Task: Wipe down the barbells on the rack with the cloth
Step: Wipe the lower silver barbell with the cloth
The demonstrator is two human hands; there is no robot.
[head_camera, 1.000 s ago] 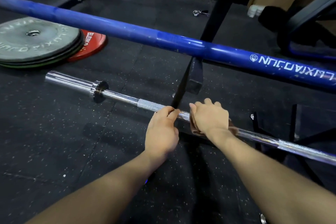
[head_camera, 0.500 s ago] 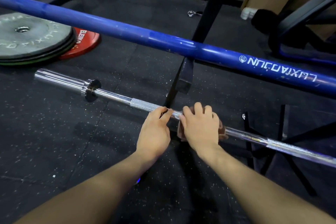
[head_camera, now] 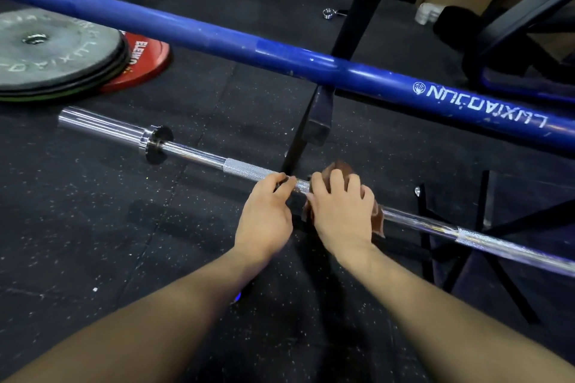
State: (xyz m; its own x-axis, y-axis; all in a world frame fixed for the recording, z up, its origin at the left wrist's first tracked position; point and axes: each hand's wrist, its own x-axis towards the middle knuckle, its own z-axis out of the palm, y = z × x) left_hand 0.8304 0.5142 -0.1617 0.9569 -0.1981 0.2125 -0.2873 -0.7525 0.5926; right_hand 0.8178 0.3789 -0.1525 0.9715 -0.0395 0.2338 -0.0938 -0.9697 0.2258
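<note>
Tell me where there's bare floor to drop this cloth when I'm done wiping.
Bare black floor lies left of your left hand, between the chrome barbell and your forearm. A smaller patch sits between that barbell and the blue bar. The stacked plates fill the far left; rack legs crowd the right beyond the cloth under your right hand.

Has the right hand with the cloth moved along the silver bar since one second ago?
Yes. The right hand and cloth slid left along the silver bar, closer to its collar.

The right hand [head_camera: 340, 213] covers most of the brown cloth [head_camera: 378, 218] and the silver barbell [head_camera: 249, 169] beneath; that barbell and the blue bar [head_camera: 217, 40] run off the right edge; the grey plates [head_camera: 56, 56] are cut off left
</note>
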